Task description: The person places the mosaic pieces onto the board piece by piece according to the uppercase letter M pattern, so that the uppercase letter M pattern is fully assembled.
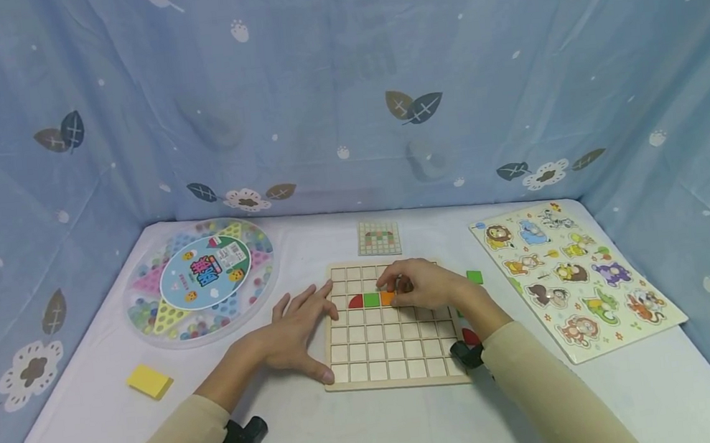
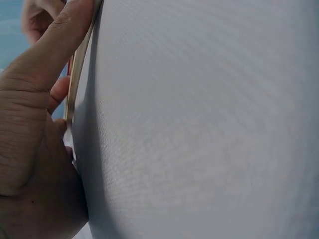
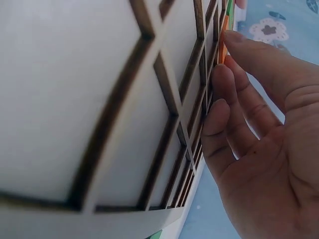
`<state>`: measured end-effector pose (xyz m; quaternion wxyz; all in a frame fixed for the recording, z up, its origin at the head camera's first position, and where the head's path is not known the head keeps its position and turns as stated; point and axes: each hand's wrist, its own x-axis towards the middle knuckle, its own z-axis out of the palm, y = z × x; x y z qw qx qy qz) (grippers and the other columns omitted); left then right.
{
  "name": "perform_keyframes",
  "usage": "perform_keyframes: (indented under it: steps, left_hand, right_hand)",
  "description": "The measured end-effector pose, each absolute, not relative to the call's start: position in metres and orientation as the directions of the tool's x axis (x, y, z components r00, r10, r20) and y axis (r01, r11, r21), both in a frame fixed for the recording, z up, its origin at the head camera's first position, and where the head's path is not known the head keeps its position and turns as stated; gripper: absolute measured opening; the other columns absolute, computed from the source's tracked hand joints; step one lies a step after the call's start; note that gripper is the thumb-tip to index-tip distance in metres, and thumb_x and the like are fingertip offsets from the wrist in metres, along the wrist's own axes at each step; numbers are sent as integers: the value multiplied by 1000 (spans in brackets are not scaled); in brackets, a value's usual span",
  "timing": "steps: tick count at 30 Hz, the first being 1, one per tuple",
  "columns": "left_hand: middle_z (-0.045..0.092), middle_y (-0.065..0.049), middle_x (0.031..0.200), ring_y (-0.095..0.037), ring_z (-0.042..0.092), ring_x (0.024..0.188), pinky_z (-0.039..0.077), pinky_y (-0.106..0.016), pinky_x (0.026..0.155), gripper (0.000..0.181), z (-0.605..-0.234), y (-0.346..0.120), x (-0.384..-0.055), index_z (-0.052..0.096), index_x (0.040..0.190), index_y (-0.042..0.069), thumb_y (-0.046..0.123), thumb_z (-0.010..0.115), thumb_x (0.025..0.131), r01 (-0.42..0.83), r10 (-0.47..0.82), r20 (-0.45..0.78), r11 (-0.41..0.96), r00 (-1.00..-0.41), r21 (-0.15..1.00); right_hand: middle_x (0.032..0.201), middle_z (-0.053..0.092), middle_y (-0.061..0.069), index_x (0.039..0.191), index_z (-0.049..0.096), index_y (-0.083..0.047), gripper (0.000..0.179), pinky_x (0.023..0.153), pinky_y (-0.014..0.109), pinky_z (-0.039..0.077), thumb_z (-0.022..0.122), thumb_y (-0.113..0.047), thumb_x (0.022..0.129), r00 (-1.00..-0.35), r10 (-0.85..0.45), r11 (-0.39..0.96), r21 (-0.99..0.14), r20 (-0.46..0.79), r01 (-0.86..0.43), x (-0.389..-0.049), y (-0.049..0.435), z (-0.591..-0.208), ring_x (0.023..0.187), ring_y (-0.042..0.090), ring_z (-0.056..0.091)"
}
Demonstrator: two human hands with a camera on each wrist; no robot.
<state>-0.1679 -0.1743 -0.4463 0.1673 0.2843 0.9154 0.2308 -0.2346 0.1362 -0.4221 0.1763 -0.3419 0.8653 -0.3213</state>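
A wooden grid board (image 1: 394, 351) lies on the white table. In one of its upper rows sit a red rounded piece (image 1: 356, 301), a green square tile (image 1: 371, 300) and an orange tile (image 1: 387, 297), side by side. My right hand (image 1: 430, 286) reaches over the board and pinches the orange tile at its cell; in the right wrist view the thumb meets the orange tile's edge (image 3: 224, 40). My left hand (image 1: 292, 336) rests along the board's left edge, fingers spread, thumb near the lower left corner. The right hand hides some upper right cells.
Behind the board lies a small pattern card (image 1: 378, 238). Right of it are a green tile (image 1: 474, 277) and a red piece (image 1: 470, 337). A round marble game box (image 1: 142, 301) and yellow block (image 1: 149, 382) lie left; an animal puzzle board (image 1: 555, 330) lies right.
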Motion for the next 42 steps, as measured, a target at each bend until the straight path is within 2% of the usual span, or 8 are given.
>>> perform_keyframes:
  steps: [11, 20, 27, 37, 42]
  left_hand:
    - [2, -5, 174, -36, -1, 159, -5, -69, 119, 92, -447, -172, -169, 41, 125, 30, 73, 87, 59, 458, 608, -167, 725, -776, 513]
    - [2, -4, 174, -35, -1, 159, -5, -69, 119, 92, -449, -173, -169, 41, 125, 31, 74, 87, 59, 454, 602, -168, 731, -781, 509]
    - [1, -5, 174, -35, -1, 159, -5, -69, 119, 92, -449, -173, -169, 41, 126, 30, 73, 87, 59, 455, 603, -170, 731, -779, 509]
    - [0, -4, 174, -34, -2, 159, -6, -68, 119, 92, -451, -176, -170, 41, 126, 31, 75, 86, 59, 466, 614, -158, 720, -774, 515]
    - [-1, -4, 174, -33, -2, 159, -7, -67, 120, 92, -451, -176, -170, 41, 126, 31, 75, 86, 58, 466, 613, -160, 722, -774, 512]
  right_hand:
    - [112, 69, 0, 126, 68, -12, 31, 87, 33, 55, 74, -11, 95, -707, -700, 579, -659, -100, -480, -233, 141, -420, 97, 14, 65]
    - [119, 69, 2, 133, 65, -12, 37, 91, 36, 56, 72, -14, 97, -711, -696, 596, -632, -100, -495, -226, 144, -412, 104, 19, 68]
    - [118, 69, 4, 133, 64, -9, 36, 87, 33, 56, 71, -13, 98, -710, -700, 579, -642, -76, -502, -221, 152, -405, 101, 19, 66]
    - [125, 68, 11, 131, 64, -8, 35, 85, 38, 56, 70, -10, 97, -734, -677, 566, -672, -48, -477, -218, 176, -397, 111, 28, 62]
    - [123, 69, 10, 128, 66, -8, 32, 85, 38, 56, 71, -9, 97, -755, -655, 584, -653, -29, -482, -217, 191, -398, 110, 28, 62]
